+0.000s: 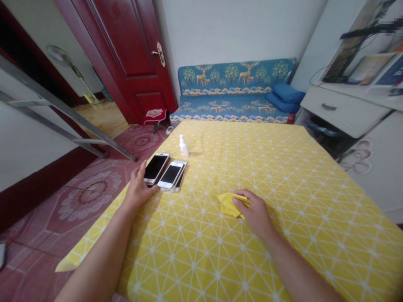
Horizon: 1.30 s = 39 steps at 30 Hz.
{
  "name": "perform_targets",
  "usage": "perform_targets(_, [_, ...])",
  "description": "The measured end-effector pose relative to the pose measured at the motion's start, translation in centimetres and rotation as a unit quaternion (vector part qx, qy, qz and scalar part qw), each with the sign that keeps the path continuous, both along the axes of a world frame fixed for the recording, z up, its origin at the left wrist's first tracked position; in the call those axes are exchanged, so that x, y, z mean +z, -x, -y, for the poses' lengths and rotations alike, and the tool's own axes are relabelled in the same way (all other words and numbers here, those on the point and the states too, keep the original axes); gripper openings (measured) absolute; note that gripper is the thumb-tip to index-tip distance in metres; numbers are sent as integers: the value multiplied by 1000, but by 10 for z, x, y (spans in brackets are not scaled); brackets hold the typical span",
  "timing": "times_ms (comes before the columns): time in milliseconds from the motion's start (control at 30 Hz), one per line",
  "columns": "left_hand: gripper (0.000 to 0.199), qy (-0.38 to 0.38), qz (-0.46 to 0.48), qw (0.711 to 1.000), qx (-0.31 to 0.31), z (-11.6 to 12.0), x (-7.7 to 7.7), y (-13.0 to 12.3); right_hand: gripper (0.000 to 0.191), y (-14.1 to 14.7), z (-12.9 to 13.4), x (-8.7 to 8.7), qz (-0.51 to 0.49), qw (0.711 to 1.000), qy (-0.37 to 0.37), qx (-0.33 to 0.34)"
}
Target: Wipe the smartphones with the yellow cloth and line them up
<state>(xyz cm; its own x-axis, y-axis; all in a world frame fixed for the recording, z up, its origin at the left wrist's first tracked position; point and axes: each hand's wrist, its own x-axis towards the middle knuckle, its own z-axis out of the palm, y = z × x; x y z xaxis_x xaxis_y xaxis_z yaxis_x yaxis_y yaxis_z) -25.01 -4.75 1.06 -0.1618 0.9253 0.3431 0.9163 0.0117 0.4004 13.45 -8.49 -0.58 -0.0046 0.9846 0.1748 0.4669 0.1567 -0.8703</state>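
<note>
Head view: left hand (137,188) open, fingers against the edge of a black-screened smartphone (155,168) near the tabletop's far-left edge, just beside a stack of white-framed phones (171,176). Right hand (255,212) curled over a crumpled yellow cloth (229,204) mid-table. White spray bottle (183,146) stands behind the phones on a yellow lattice tablecloth (283,176).

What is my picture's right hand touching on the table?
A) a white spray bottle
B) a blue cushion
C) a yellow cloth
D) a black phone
C. The right hand is pressing down on a crumpled yellow cloth, with its fingertips on top of the cloth.
</note>
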Motion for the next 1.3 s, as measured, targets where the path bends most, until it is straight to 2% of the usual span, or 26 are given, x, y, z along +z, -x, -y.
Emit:
perform_targets(133, [97, -1, -1, 999, -35, -9, 2, 13, 23, 1, 0, -1, -2, 1000, -2, 0])
perform_targets(433, [93, 6, -8, 999, -40, -16, 4, 13, 24, 0, -1, -2, 8, 1000, -7, -4])
perform_targets(567, [74, -17, -63, 996, -61, -3, 17, 4, 24, 0, -1, -3, 10, 1000, -4, -3])
perform_targets(633, [59, -30, -65, 996, -53, 7, 27, -10, 24, 0, 0, -4, 8, 1000, -2, -2])
perform_targets(700, [49, -12, -55, 998, -34, 14, 35, -30, 24, 0, 0, -4, 8, 1000, 0, -1])
perform_targets(833, [63, 99, -129, 987, 14, 16, 37, -64, 24, -1, -1, -3, 13, 1000, -4, -2])
perform_targets(933, [68, 150, -172, 973, 38, 12, 35, -75, 24, -1, 0, -2, 11, 1000, -7, 1])
perform_targets(1167, [75, 142, -186, 969, 72, 11, 37, -78, 23, 0, -1, -3, 6, 1000, -18, 5])
perform_targets(1300, [80, 151, -177, 971, 63, 4, 37, -73, 22, 0, -1, -4, 6, 1000, -18, 6])
